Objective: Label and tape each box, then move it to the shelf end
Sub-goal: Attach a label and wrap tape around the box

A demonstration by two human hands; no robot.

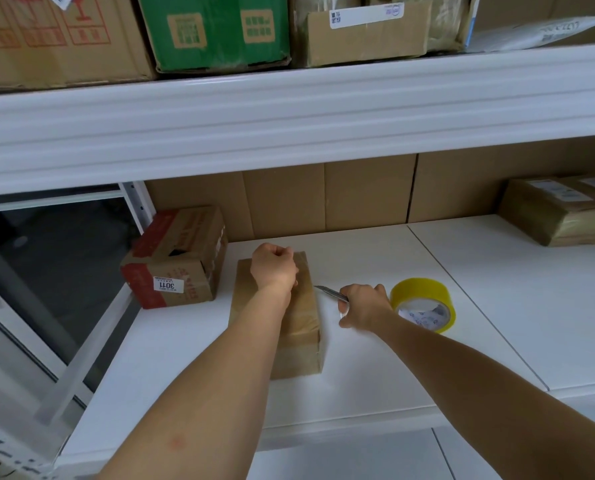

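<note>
Blade beside flat brown cardboard box [303, 327]
Right hand [365, 308] grips metal utility knife [330, 293], tip pointing left at box's long side; left hand [273, 266] fisted on top.

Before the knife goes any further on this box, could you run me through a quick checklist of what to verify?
1. Left hand steadies the brown box: ok.
2. Right hand grips the utility knife: ok.
3. Blade tip clear of left fingers: cannot tell, they are close.
4. Yellow tape roll near the right hand: ok.
5. Label on this box: none visible, not ok.
</note>
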